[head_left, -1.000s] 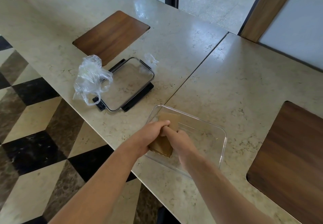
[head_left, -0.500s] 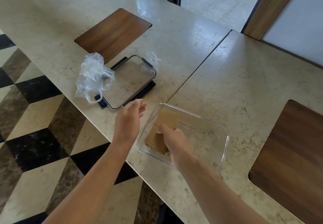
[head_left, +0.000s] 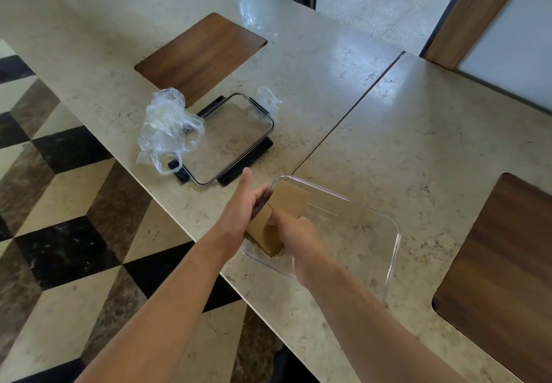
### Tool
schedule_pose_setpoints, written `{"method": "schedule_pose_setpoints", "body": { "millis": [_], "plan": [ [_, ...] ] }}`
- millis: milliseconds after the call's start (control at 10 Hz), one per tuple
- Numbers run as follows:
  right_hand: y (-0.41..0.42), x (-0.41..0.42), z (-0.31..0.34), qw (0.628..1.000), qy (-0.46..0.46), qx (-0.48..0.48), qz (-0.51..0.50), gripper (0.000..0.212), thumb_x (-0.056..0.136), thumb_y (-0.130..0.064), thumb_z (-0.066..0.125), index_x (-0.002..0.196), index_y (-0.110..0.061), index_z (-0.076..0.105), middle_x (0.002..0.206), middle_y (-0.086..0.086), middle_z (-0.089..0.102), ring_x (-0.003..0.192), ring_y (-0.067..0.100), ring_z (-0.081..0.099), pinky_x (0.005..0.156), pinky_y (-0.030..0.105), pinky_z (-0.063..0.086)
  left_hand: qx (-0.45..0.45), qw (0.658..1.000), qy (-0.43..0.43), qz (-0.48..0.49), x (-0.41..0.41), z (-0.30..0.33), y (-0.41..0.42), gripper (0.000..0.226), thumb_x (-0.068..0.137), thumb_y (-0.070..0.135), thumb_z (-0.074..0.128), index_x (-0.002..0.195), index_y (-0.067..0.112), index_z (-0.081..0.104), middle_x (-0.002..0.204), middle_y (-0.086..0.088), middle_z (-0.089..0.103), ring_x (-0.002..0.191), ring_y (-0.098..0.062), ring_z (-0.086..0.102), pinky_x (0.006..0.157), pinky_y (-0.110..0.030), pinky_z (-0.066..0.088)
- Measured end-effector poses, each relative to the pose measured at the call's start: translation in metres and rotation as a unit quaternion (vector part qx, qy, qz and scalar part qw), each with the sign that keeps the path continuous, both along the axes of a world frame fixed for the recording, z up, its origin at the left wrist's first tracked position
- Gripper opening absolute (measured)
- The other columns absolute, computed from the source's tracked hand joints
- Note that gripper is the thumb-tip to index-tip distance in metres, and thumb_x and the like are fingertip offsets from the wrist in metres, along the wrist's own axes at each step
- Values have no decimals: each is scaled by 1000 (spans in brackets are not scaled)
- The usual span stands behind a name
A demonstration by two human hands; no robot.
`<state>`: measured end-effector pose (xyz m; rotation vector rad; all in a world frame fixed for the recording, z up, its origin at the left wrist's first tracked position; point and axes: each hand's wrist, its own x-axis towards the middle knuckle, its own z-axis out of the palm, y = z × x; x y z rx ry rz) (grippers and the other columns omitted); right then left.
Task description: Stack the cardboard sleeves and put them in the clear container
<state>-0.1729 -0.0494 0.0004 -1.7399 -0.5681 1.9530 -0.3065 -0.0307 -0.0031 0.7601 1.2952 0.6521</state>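
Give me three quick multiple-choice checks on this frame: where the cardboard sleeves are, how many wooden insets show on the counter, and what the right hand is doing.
1. Where is the stack of cardboard sleeves?
A. On the lid
B. Inside the clear container, at its left end
C. On the floor

2. How many wooden insets show on the counter?
A. Three
B. One
C. Five

3. What is the right hand doing?
A. Hanging idle off the counter
B. Lifting the plastic bag
C. Gripping the sleeves

Key: 1 B, the brown stack sits within the container's clear walls, while the lid lies apart beside the plastic bag. 2 A, one at the top left edge, one behind the lid, one at the right. 3 C, its fingers curl onto the stack, while the left hand lies flat-fingered against the stack's left side.
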Motion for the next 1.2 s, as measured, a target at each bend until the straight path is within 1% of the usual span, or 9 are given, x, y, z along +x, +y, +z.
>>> {"method": "schedule_pose_setpoints", "body": {
  "millis": [100, 300, 400, 500, 600, 700, 900, 1000, 1200],
  "plan": [
    [2, 3, 0, 1000, -14, -1, -4, 13, 86, -27, 68, 93, -22, 59, 86, -1, 66, 73, 11, 60, 54, 25, 42, 6, 1000, 5, -22, 6, -1, 4, 78, 92, 84, 13, 94, 50, 83, 110, 12, 82, 107, -5, 75, 83, -18, 59],
    [15, 13, 5, 998, -45, 10, -33, 54, 79, -21, 70, 129, -2, 61, 83, 2, 60, 68, 14, 55, 55, 28, 37, 19, 996, 76, -46, 23, -2, 14, 61, 99, 70, 31, 103, 37, 82, 108, 8, 82, 110, -14, 74, 98, -33, 55],
    [20, 14, 7, 998, -34, 31, -47, 51, 76, -23, 72, 123, -3, 69, 91, 5, 73, 72, 15, 63, 58, 25, 44, 41, 992, 97, -66, 23, -6, 15, 42, 112, 34, 40, 97, 53, 74, 91, 34, 76, 91, 17, 68, 77, -7, 50],
    [20, 9, 6, 997, -15, 29, -67, 50, 82, -16, 68, 130, -3, 63, 110, 15, 76, 88, 24, 69, 66, 28, 49, 42, 988, 134, -59, 24, -5, 13, 40, 112, 29, 41, 149, 39, 52, 137, 24, 58, 117, 10, 57, 82, -6, 43],
    [18, 5, 4, 995, -4, 18, -95, 63, 77, -15, 66, 138, -2, 54, 122, 25, 71, 110, 38, 70, 76, 37, 54, 39, 986, 150, -67, 25, -3, 14, 58, 111, 26, 41, 167, 23, 24, 162, 1, 43, 135, -11, 47, 92, -17, 40],
    [16, 5, 2, 995, 6, 21, -101, 59, 79, -11, 65, 137, -4, 56, 122, 24, 71, 106, 36, 71, 73, 35, 54, 48, 985, 156, -62, 27, -5, 13, 60, 110, 22, 40, 167, 21, 21, 166, -3, 39, 137, -13, 45, 99, -23, 40],
    [15, 8, 5, 992, 43, 15, -121, 51, 71, -14, 66, 120, -5, 68, 89, 12, 74, 74, 24, 69, 50, 23, 52, 35, 990, 134, -34, 26, -4, 16, 60, 109, 25, 46, 166, 20, 27, 168, -1, 39, 141, -14, 48, 109, -25, 42],
    [14, 17, 7, 993, 15, 10, -113, 59, 54, -22, 62, 111, -8, 63, 85, 7, 63, 72, 22, 59, 54, 27, 48, 20, 994, 108, -3, 25, 3, 16, 59, 110, 32, 48, 165, 19, 31, 166, -1, 42, 135, -13, 54, 111, -30, 44],
    [21, 53, 17, 993, -40, 73, -87, 48, 56, -40, 69, 96, -13, 69, 93, 3, 70, 93, 26, 67, 89, 43, 53, 186, 952, 243, 31, 35, 40, 24, 78, 95, 60, 47, 163, 23, 35, 168, 0, 39, 149, -10, 34, 115, -33, 28]
  ]
}}
